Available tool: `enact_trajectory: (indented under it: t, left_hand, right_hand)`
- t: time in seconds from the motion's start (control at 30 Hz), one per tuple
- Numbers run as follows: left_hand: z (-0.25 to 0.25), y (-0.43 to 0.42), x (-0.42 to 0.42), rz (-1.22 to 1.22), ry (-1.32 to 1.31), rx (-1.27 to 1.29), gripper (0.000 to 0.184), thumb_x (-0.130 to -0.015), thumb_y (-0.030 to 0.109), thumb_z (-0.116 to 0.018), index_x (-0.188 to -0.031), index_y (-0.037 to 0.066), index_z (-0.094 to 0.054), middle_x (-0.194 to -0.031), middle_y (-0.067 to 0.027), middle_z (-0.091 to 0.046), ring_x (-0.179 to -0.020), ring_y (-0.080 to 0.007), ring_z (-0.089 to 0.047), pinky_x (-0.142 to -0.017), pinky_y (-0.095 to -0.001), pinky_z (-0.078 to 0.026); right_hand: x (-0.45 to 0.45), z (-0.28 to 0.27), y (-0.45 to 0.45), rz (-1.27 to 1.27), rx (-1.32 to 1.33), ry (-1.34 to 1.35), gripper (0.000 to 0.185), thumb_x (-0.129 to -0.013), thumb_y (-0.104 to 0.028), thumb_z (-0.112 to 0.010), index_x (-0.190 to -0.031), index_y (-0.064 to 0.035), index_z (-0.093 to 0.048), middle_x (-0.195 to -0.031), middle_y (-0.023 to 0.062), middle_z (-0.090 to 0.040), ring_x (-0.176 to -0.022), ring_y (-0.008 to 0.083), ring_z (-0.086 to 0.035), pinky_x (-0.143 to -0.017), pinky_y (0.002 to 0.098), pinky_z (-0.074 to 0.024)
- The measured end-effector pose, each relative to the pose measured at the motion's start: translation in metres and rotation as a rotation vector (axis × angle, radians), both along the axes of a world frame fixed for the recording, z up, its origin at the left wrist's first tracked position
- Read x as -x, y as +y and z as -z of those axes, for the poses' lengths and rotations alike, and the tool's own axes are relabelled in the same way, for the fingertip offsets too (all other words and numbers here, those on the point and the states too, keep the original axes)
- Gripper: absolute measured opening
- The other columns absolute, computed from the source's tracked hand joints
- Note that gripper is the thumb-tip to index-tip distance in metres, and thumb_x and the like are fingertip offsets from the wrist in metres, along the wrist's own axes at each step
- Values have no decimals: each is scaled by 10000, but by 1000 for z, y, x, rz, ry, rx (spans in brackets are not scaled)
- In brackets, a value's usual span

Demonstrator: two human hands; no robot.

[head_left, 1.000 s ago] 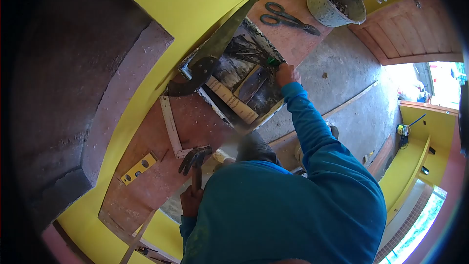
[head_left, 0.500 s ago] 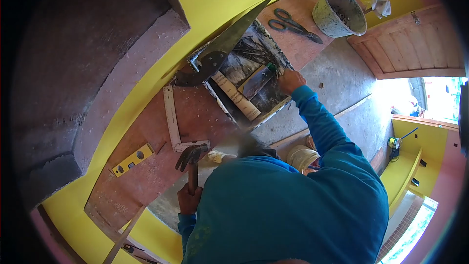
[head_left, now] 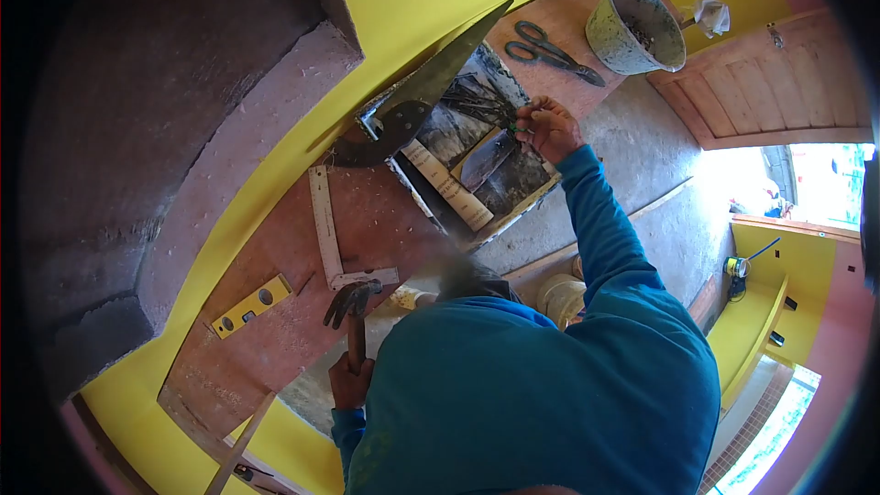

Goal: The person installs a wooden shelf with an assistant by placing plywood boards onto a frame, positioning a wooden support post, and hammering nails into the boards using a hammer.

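My left hand (head_left: pixel 352 380) is wrapped round the wooden handle of a claw hammer (head_left: pixel 356 312), held head up by the front edge of the reddish workbench. My right hand (head_left: pixel 552 131) is over the right side of a stained tray (head_left: pixel 521 214), its fingers pinched together; what they hold, if anything, I cannot make out. Close to those fingers lie a bunch of thin dark pieces like nails (head_left: pixel 477 99) and a dark flat blade (head_left: pixel 488 160) with a bit of green at its end. A printed strip (head_left: pixel 446 185) also rests in the tray.
A handsaw (head_left: pixel 440 73) leans across the tray's back left. Shears (head_left: pixel 555 53) and a crusted bucket (head_left: pixel 634 27) stand beyond it. On the bench's left part lie a white metal square (head_left: pixel 325 229) and a yellow spirit level (head_left: pixel 250 305). A yellow wall runs behind.
My right hand has moved up a little along the tray's right side, turning so its fingers show pinched. My left hand still grips the hammer, almost unmoved.
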State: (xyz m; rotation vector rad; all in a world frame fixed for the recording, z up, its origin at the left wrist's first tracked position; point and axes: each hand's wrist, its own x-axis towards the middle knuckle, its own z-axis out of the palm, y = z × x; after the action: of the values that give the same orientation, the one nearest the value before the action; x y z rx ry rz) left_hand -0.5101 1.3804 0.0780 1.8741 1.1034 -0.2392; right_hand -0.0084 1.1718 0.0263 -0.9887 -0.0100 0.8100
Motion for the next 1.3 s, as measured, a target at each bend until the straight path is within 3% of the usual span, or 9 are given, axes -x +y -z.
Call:
enact_trajectory:
  t: [0.07,0.17,0.27,0.57,0.67,0.87,1.03,1.2,1.3]
  left_hand:
    - [-1,2,-2,9,19,5,292,-713,233,-624,-746,-50,-562,-622,-175,-585,-557,-242,-581,-556,-380,-452]
    - [-3,5,-6,30,29,18,295,-717,239,-627,-742,-47,-559,-613,-169,-576,-552,-230,-566,-553,-380,-446]
    - [5,6,-8,47,11,24,298,-721,245,-633,-733,-42,-553,-608,-162,-569,-550,-217,-555,-550,-377,-442]
    - [-1,8,-7,73,68,25,304,-720,247,-662,-728,-36,-552,-609,-167,-564,-540,-227,-541,-554,-382,-444]
    - [1,8,-4,69,93,17,312,-716,255,-666,-733,-36,-555,-616,-175,-569,-546,-237,-549,-559,-384,-447]
    - [1,3,-2,60,111,32,336,-717,281,-673,-742,-36,-562,-636,-187,-582,-567,-252,-569,-571,-386,-451]
    - [2,0,-2,47,128,47,366,-705,299,-691,-743,-45,-573,-647,-204,-586,-591,-290,-599,-569,-393,-455]
    - [10,-9,8,412,73,-114,410,-840,427,-541,-1051,79,-595,-732,-235,-601,-686,-403,-594,-615,-456,-459]
    - [-12,-12,5,226,81,32,419,-878,474,-460,-1121,151,-575,-773,-221,-609,-728,-415,-581,-673,-488,-450]
  right_hand:
    - [-23,7,-8,-86,31,-55,99,-827,-117,-582,-889,-40,-574,-823,108,-636,-741,230,-637,-660,371,-533]
    - [-47,13,5,-383,1066,-1576,141,-811,-120,-551,-886,-28,-627,-844,164,-625,-793,301,-626,-735,392,-510]
    - [-29,46,43,-122,1126,-1150,222,-787,-140,-551,-945,-36,-666,-822,195,-597,-876,350,-597,-817,408,-476]
    - [-30,45,105,-415,1377,-1276,311,-796,-171,-551,-1096,-167,-631,-1085,136,-562,-987,373,-571,-856,463,-465]
    - [-50,55,109,-163,1451,-1160,303,-791,-157,-545,-1080,-162,-636,-1061,135,-568,-994,365,-569,-851,465,-468]
    - [-31,55,103,-580,1243,-1382,274,-786,-121,-516,-1010,-172,-666,-1084,91,-579,-1046,337,-562,-846,451,-483]
    - [-23,45,118,-621,1461,-1333,257,-786,-139,-520,-988,-176,-675,-1141,77,-580,-1060,307,-564,-865,436,-483]
    - [-43,73,121,-750,1525,-1535,222,-848,-236,-506,-961,-127,-662,-945,147,-660,-879,335,-635,-756,471,-512]
    - [-52,74,162,-794,1267,-1809,208,-850,-224,-510,-957,-119,-654,-923,140,-648,-856,320,-627,-739,454,-507]
